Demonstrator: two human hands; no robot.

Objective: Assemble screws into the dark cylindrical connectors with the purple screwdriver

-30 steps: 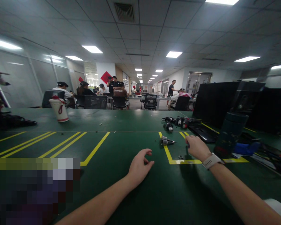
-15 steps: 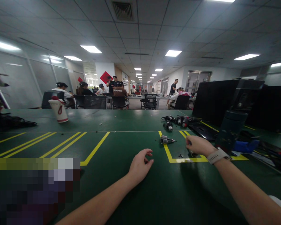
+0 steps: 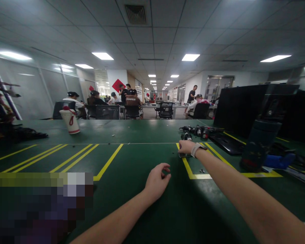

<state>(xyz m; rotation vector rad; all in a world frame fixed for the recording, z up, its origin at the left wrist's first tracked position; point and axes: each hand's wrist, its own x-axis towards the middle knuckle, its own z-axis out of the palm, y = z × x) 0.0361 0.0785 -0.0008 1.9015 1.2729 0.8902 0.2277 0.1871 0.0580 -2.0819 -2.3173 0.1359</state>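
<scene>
My left hand (image 3: 157, 181) hovers at or rests near the middle of the green table, fingers loosely curled and thumb apart, holding nothing. My right hand (image 3: 186, 147), with a watch on its wrist, is farther forward. Its fingers are closed over a silvery metal connector (image 3: 183, 155), mostly hidden under the hand. A yellow taped outline surrounds this spot. Two or more tiny dark metal pieces (image 3: 202, 171) lie nearer to me, left of the right forearm.
Behind the right hand lie another metal connector (image 3: 186, 136) and several dark cabled parts (image 3: 197, 130). A dark bottle (image 3: 261, 144) and a blue item (image 3: 279, 160) stand or lie at right. A white cup (image 3: 70, 121) is far left. People sit beyond the table.
My right hand has moved left and forward from the right side of the taped outline onto the metal connector. My left hand has kept its pose. The view has shifted slightly.
</scene>
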